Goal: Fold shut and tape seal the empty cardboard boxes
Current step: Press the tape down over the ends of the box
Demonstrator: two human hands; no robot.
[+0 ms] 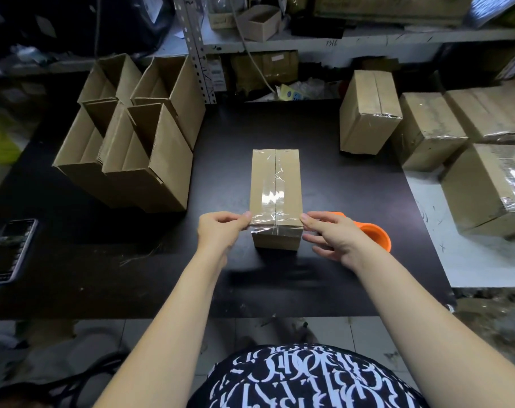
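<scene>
A closed cardboard box lies in the middle of the black table, with clear tape along its top seam and a strip of clear tape across its near edge. My left hand pinches the left end of that strip at the box's near left corner. My right hand touches the near right corner with thumb and forefinger, its other fingers spread. An orange tape dispenser lies on the table just behind my right hand, partly hidden.
Several open, empty boxes stand at the back left. Sealed boxes and more sit at the right. A phone lies at the table's left edge. Shelving rises behind the table.
</scene>
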